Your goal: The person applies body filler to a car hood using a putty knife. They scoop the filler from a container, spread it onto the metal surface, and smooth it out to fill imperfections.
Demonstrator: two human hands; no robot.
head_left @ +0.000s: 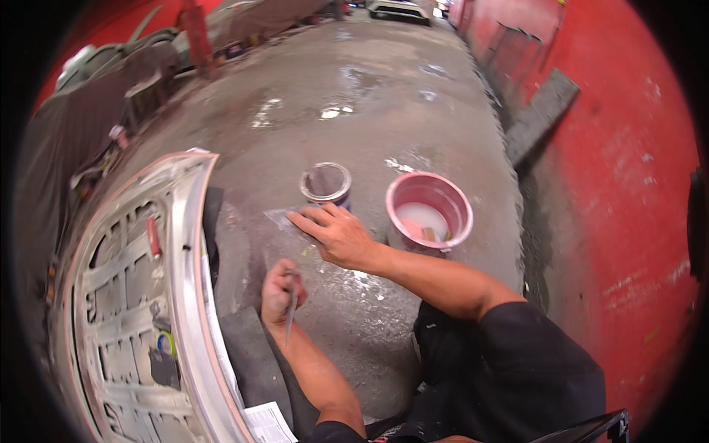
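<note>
My left hand point(281, 292) is closed around a thin grey metal tool point(292, 314), seemingly a scraper or knife, whose narrow end points down along my wrist. Higher up, my right hand point(332, 236) has its fingers on a small translucent piece of plastic point(279, 217), just in front of an open metal can point(332, 171) with grey residue inside. To the right of the can stands a pink tub point(461, 203) holding milky water and some pink and tan pieces. A car body panel point(188, 221), bare metal at the edge, lies along the left, with a red-handled tool point(153, 236) on it.
Grey mat point(247, 347) and printed paper point(266, 421) lie beside the panel. A red wall point(613, 207) runs along the right, with a grey board point(543, 114) leaning on it. Covered items point(88, 133) line the left side. A parked car point(399, 11) is far back on the wet concrete floor.
</note>
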